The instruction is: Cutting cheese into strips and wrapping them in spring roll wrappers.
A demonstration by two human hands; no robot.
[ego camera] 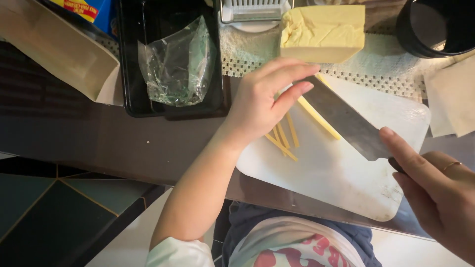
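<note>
My right hand grips the handle of a wide cleaver, index finger along its spine. The blade lies across a white cutting board. My left hand rests on the blade's tip, fingers pressing the far end. Thin yellow cheese strips lie on the board beside and under my left hand, and a longer yellow slice sits along the blade's edge. A large block of yellow cheese stands behind the board on a white mesh cloth.
A black tray holds a crumpled clear plastic bag. A beige box lies at the left, a black pot at the back right, a white wire slicer at the back, paper sheets at the right.
</note>
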